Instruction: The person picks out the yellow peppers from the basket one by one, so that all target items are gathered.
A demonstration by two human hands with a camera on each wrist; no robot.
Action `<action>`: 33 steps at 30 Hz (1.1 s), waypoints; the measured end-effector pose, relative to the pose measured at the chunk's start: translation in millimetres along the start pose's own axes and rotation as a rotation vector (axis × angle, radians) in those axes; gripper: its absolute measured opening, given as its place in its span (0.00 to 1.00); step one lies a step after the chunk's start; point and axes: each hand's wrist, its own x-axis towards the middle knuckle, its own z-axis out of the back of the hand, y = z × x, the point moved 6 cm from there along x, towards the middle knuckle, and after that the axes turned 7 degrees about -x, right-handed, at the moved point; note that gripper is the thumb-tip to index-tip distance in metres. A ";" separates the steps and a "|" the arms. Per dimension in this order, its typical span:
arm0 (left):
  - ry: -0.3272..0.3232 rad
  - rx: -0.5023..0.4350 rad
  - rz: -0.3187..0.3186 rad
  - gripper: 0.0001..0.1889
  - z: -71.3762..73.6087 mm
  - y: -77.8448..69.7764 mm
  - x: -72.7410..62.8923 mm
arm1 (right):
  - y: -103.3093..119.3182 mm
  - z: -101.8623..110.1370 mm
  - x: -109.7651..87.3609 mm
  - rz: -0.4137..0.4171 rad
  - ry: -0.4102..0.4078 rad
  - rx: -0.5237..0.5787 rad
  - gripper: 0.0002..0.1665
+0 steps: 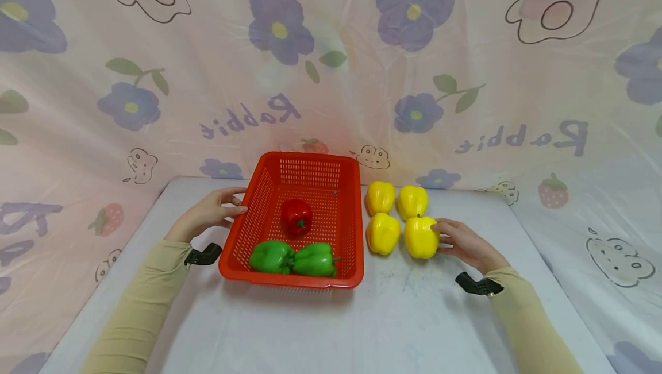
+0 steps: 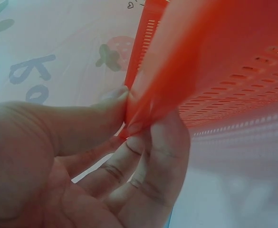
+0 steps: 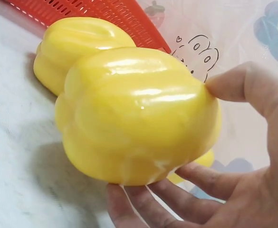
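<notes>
My left hand (image 1: 211,213) pinches the left rim of a red plastic basket (image 1: 357,219). In the left wrist view the thumb lies on one side of the basket wall (image 2: 177,85) and the fingers on the other. Inside the basket are a red bell pepper (image 1: 296,216) and, along its near side, two green bell peppers (image 1: 271,257). My right hand (image 1: 468,245) holds the nearest right yellow bell pepper (image 1: 421,238). The right wrist view shows the thumb on one side of this yellow pepper (image 3: 139,114) and fingers curled at its other side.
Other yellow bell peppers (image 1: 383,234) stand close together between the basket and my right hand. All rest on a white-covered table (image 1: 310,334). Behind it hangs a pink curtain (image 1: 341,104) with flowers and rabbits. A black wrist mount (image 1: 478,285) sits on each forearm.
</notes>
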 end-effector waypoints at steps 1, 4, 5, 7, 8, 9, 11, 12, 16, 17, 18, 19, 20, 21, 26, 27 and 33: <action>0.000 0.001 -0.001 0.34 0.0 -0.2 -0.3 | -0.5 -0.7 0.5 -0.005 0.001 0.002 0.45; 0.001 0.005 -0.006 0.34 -0.3 -0.5 -0.5 | -1.9 -1.7 1.6 -0.013 -0.002 0.011 0.46; 0.000 0.007 -0.007 0.34 -0.5 -0.3 -0.2 | -2.5 -2.0 1.8 -0.014 -0.003 0.010 0.46; -0.001 0.006 -0.005 0.33 -0.8 0.4 0.3 | -3.1 -3.5 2.6 -0.009 0.000 0.004 0.46; -0.003 0.007 -0.002 0.33 -1.0 0.7 0.5 | -4.0 -3.9 3.2 -0.009 0.000 0.001 0.46; -0.004 0.006 0.000 0.33 -1.3 0.9 0.5 | -4.9 -4.4 3.8 -0.010 -0.001 -0.002 0.45; -0.008 0.004 0.005 0.34 -1.5 1.3 0.3 | -6.6 -6.0 5.1 -0.013 0.000 -0.013 0.45; -0.009 0.004 0.006 0.34 -1.6 1.3 0.1 | -7.5 -6.6 5.9 -0.015 0.001 -0.019 0.46; -0.011 -0.001 0.007 0.34 -1.3 0.6 -0.6 | -11.8 -6.9 8.2 -0.034 -0.012 -0.029 0.48; -0.010 -0.002 0.006 0.34 -1.3 0.5 -0.7 | -12.6 -7.0 8.5 -0.037 -0.013 -0.031 0.48; -0.009 -0.003 0.007 0.34 -1.3 0.2 -0.9 | -13.2 -7.1 8.8 -0.037 -0.014 -0.030 0.48; -0.009 -0.005 0.009 0.34 -1.1 0.1 -1.2 | -14.0 -7.2 9.2 -0.039 -0.015 -0.025 0.48; -0.009 -0.004 0.009 0.34 -1.1 0.0 -1.5 | -14.4 -7.5 9.4 -0.038 -0.012 -0.024 0.48; -0.008 0.000 0.008 0.34 -1.1 -0.1 -1.6 | -14.6 -7.8 9.5 -0.037 -0.008 -0.022 0.48; -0.008 0.015 0.008 0.34 -1.3 -0.8 -1.8 | -12.4 -9.3 9.3 -0.034 0.008 -0.013 0.47; -0.007 0.014 0.008 0.34 -1.3 -0.9 -1.6 | -11.9 -9.6 9.3 -0.036 0.011 -0.009 0.47; -0.010 0.010 0.014 0.34 -0.7 -0.9 -0.9 | -9.7 -10.0 9.7 -0.038 0.033 -0.009 0.47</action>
